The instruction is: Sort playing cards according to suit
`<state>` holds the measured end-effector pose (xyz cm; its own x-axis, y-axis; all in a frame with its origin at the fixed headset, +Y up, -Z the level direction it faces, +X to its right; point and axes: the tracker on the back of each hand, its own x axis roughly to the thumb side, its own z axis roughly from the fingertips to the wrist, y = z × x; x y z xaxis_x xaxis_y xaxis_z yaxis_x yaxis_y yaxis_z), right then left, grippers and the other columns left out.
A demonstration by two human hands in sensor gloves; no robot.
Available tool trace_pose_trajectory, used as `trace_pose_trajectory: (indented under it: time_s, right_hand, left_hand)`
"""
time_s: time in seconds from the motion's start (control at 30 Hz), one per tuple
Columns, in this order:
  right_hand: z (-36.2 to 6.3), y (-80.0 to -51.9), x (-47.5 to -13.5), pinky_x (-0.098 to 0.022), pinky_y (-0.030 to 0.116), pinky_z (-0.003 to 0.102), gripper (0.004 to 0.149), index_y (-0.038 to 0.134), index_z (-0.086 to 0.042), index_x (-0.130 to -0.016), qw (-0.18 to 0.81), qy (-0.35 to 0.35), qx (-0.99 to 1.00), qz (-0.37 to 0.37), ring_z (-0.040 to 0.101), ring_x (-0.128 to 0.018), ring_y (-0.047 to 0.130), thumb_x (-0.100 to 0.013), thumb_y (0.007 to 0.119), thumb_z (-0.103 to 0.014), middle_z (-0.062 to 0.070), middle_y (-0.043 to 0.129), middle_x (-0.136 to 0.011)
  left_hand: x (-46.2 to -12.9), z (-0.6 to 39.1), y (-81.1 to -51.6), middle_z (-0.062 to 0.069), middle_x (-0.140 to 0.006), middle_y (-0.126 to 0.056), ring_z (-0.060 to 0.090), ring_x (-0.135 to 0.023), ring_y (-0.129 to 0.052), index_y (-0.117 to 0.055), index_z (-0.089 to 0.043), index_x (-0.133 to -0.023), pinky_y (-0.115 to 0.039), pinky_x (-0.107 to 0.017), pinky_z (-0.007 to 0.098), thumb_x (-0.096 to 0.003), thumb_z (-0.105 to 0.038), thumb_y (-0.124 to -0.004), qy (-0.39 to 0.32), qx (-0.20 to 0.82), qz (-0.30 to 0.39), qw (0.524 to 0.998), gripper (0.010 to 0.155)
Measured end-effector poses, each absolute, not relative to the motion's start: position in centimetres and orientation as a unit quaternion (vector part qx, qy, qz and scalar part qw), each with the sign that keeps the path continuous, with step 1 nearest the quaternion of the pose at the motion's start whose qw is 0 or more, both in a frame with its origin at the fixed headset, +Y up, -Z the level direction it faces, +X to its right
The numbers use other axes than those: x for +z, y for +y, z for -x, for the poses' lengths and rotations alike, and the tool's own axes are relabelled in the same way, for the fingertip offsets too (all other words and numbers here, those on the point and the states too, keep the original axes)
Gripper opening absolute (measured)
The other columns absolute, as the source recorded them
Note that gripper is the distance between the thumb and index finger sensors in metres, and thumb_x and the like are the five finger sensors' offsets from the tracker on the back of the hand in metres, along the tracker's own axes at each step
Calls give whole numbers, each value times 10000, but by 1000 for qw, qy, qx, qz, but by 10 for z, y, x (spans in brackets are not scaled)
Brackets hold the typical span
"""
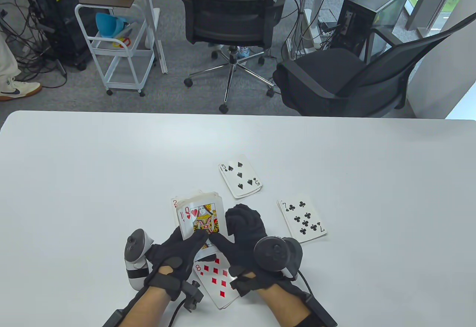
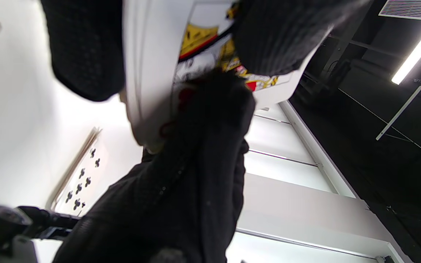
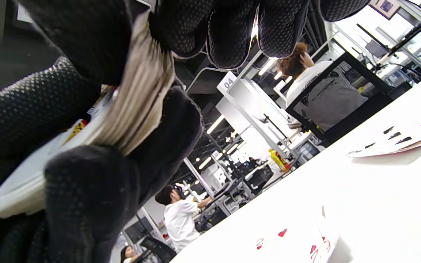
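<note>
Held above the near part of the white table (image 1: 93, 163): a deck of cards (image 1: 199, 216), queen of hearts on top, marked "Q", with a red "2" peeking out at its left edge. Gripped from the left by the left hand (image 1: 174, 254), thumb pressed on the queen; clasped on the right by the right hand (image 1: 243, 239), fingers curled round the edge. Below, face up on the table, an "8" of diamonds pile (image 1: 217, 278). Farther off, a "5" of spades pile (image 1: 241, 180) and a "7" of clubs pile (image 1: 302, 220). In the right wrist view, a "04" sign (image 3: 228, 83).
</note>
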<state>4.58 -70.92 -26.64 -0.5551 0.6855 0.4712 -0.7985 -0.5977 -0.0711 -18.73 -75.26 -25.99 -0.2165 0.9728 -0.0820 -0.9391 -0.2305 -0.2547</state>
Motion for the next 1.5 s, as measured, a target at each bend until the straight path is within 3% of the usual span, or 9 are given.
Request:
trace_pose_trajectory:
  time_s: [0.27,0.9,1.1,1.33,1.5]
  right_hand:
    - [-50,-706,-267,-694,447,716,393,812,-103,-785,422,-163,870,-194,470,-988,612,-524,814,-398,133,745,-959]
    - [-66,-707,-278,-691,433,722,408,814,-110,-816,430,-150,880,-137,479,-993,590,-522,839,-392,138,718,-983]
    - [-83,-720,-291,-688,423,726,392,829,-95,-810,495,-104,859,-80,484,-989,585,-529,833,-368,145,718,-979]
    - [-84,-730,-298,-682,388,739,390,842,-86,-803,462,-72,882,-61,499,-997,548,-532,843,-366,156,691,-996]
    - [-75,-735,-308,-682,353,747,385,842,-105,-778,415,-7,908,-56,508,-1008,506,-535,849,-403,155,678,-979]
  left_hand:
    - [-260,188,-752,18,-990,-813,301,-833,-951,-624,-244,-1030,-951,-474,420,-528,-481,-849,-73,780,115,611,599]
    - [-262,206,-742,19,-1005,-793,302,-850,-936,-608,-246,-1037,-945,-491,424,-534,-461,-839,-68,802,72,589,594]
    - [-260,214,-728,20,-998,-802,299,-840,-947,-614,-246,-1034,-951,-481,419,-535,-461,-834,-91,808,43,581,586]
    - [-259,221,-713,35,-991,-805,300,-827,-957,-610,-226,-1035,-957,-465,416,-542,-464,-818,-118,819,19,560,586]
    - [-260,233,-705,42,-999,-790,308,-833,-949,-590,-216,-1042,-954,-469,418,-546,-465,-804,-120,828,-9,547,595]
